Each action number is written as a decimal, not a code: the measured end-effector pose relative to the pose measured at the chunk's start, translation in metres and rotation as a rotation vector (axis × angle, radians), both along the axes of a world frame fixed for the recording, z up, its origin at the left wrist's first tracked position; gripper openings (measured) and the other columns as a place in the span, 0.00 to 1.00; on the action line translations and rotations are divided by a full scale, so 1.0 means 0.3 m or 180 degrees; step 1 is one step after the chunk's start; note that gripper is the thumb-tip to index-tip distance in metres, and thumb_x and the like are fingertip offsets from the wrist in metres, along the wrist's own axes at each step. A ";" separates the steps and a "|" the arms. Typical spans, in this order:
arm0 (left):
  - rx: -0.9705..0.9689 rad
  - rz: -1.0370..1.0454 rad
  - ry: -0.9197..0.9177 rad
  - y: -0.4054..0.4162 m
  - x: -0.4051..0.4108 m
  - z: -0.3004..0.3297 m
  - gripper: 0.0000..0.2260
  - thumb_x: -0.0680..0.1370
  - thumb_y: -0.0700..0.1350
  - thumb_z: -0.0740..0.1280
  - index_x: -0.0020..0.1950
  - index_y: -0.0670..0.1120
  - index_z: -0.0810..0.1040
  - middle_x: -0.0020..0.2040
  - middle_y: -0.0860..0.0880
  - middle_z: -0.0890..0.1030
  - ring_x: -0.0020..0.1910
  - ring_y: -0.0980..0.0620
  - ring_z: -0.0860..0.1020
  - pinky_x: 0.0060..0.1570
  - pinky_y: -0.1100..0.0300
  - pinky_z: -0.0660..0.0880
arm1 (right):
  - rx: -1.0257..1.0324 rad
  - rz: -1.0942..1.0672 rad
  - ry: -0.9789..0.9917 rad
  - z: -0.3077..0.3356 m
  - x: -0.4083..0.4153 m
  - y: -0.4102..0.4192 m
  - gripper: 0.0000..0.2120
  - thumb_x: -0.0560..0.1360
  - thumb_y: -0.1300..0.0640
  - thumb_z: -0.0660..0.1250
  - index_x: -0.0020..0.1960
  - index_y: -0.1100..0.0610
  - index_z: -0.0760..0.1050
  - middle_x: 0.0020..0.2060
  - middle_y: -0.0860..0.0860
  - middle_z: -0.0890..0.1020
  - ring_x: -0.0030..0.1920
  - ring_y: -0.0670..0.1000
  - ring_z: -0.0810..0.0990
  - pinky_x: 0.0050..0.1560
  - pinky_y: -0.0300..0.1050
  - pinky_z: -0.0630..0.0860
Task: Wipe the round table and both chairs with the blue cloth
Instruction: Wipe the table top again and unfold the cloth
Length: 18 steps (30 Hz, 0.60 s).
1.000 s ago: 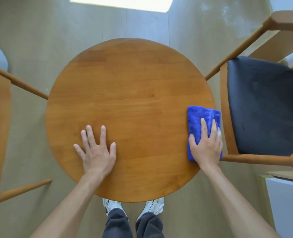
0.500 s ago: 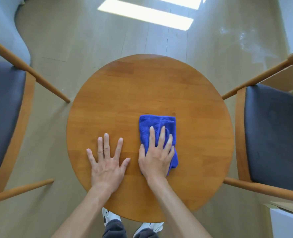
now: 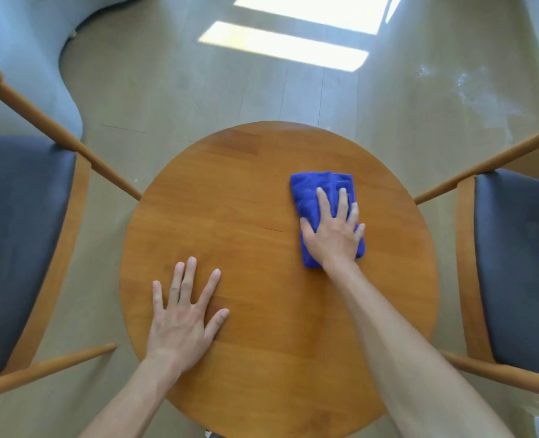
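on the right half of the table (image 3: 261,191), toward the far edge, the right hand (image 3: 333,235) lies flat on the cloth (image 3: 309,191), fingers (image 3: 323,202) straight and a bit spread, pressing down, nothing curled round or pinched. cloth is folded into a rough rectangle, long axis running near-to-far w/ a slight lean, far short end pointing at the far edge, near end under the palm. fingertips stop short of that far end, so a strip of blue shows beyond them.

left hand (image 3: 182,314) is flat on bare wood by the near-left edge, fingers splayed, holding nothing; looks like bracing.

outward: left chair (image 3: 18,235) and right chair (image 3: 521,263) sit either side of the table, dark seats, wood frames, rails running close to the table edge. neither hand touches them.

step, as i read it: table wipe, mid-pass; chairs prob not done yet. next move prob needs steady downward pressure while sweeping across the far edge and the left half, keeping the fold from bunching, then moving the left hand off its patch so that bit gets wiped too.
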<state>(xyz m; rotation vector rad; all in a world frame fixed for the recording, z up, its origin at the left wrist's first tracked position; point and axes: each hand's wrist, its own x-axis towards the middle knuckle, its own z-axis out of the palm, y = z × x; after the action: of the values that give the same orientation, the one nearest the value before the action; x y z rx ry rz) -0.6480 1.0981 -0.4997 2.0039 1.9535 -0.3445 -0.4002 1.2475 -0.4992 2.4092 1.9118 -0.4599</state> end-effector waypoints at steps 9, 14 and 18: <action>-0.0033 -0.0043 -0.0107 0.011 0.013 0.025 0.29 0.78 0.64 0.43 0.76 0.53 0.61 0.77 0.40 0.57 0.76 0.42 0.53 0.69 0.37 0.53 | 0.0198 0.0429 -0.0141 -0.005 -0.316 0.045 0.32 0.79 0.41 0.54 0.79 0.46 0.47 0.79 0.53 0.46 0.77 0.61 0.49 0.73 0.63 0.54; -0.0181 0.0037 -0.0184 0.020 0.001 0.025 0.35 0.80 0.62 0.37 0.66 0.47 0.78 0.67 0.37 0.74 0.71 0.38 0.64 0.65 0.36 0.58 | 0.0209 0.2269 0.0433 0.009 -0.646 -0.064 0.31 0.76 0.46 0.62 0.77 0.45 0.57 0.79 0.52 0.52 0.77 0.61 0.52 0.72 0.64 0.52; -0.0183 0.0110 -0.0325 0.023 0.000 0.023 0.33 0.79 0.66 0.41 0.68 0.51 0.75 0.71 0.38 0.70 0.73 0.41 0.61 0.68 0.37 0.56 | 0.0110 0.2674 0.0510 0.013 -0.547 -0.025 0.29 0.77 0.47 0.63 0.76 0.43 0.59 0.78 0.48 0.54 0.77 0.57 0.53 0.74 0.60 0.52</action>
<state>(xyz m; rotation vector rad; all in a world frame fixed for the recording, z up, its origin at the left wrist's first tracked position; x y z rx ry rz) -0.6482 1.1049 -0.4927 1.9112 1.8921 -0.2810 -0.5642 1.2400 -0.4952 1.3798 2.7356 -0.5541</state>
